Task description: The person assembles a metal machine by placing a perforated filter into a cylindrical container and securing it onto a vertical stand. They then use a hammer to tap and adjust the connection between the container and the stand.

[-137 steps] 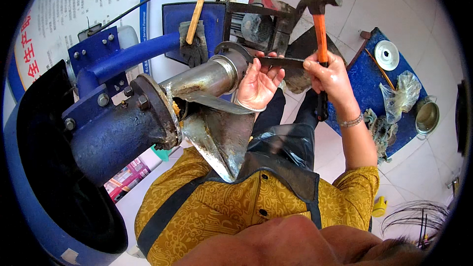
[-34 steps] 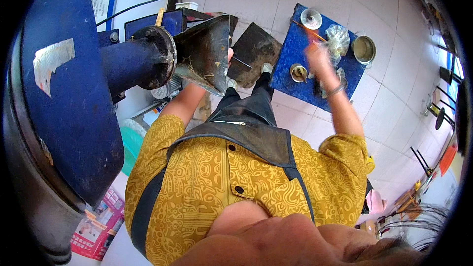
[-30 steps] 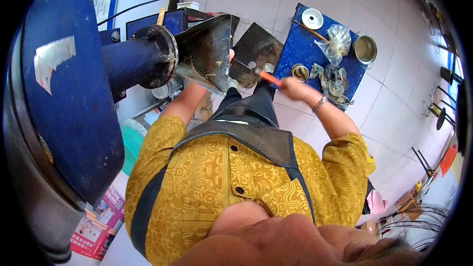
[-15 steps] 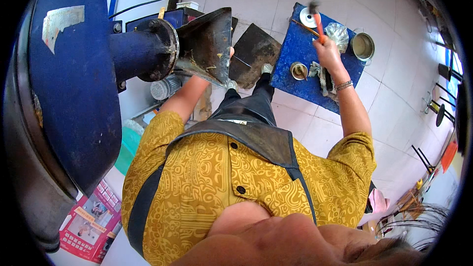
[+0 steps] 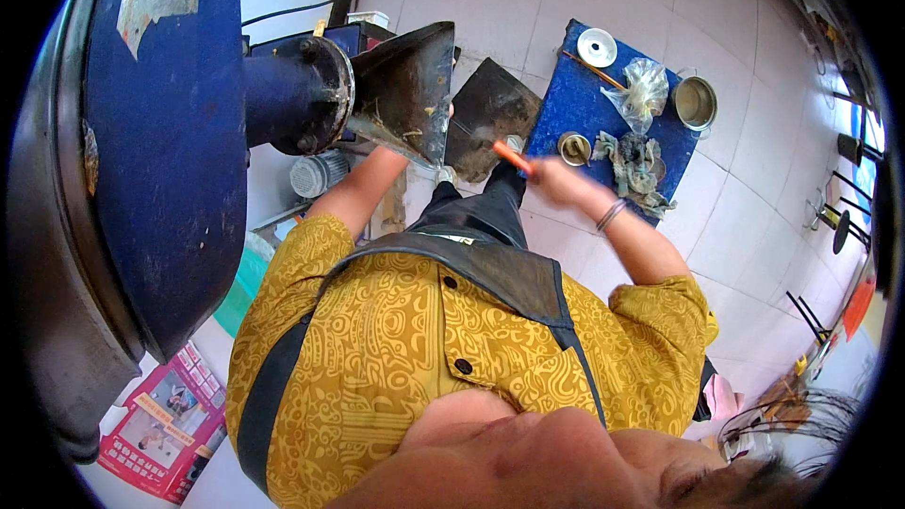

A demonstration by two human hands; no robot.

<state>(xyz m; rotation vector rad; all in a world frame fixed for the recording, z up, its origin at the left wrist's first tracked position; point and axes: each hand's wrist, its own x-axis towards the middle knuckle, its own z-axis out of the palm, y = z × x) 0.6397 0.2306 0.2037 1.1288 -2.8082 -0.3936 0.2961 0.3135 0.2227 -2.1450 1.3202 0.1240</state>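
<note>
My right hand (image 5: 563, 183) is closed round the orange handle of a hammer (image 5: 512, 157), held between the low blue table and the machine. Motion blurs the tool, and its head cannot be made out clearly now. To the left, a flared dark metal hood (image 5: 405, 85) is bolted to the pipe of a big blue machine (image 5: 170, 141). My left forearm (image 5: 363, 188) reaches up behind this hood. Only a bit of my left hand (image 5: 452, 111) shows past the hood's edge; what its fingers do is hidden.
The low blue table (image 5: 575, 85) carries a white disc (image 5: 597, 47), a stick, a clear plastic bag (image 5: 644, 90), a small cup (image 5: 573, 147) and crumpled rags (image 5: 636, 168). A metal pot (image 5: 695, 102) stands at its right edge. A dark plate (image 5: 490, 113) lies by my feet.
My right hand has swung the hammer from above the blue table down and left toward the hood. My left arm stays behind the hood. The view has shifted slightly.
</note>
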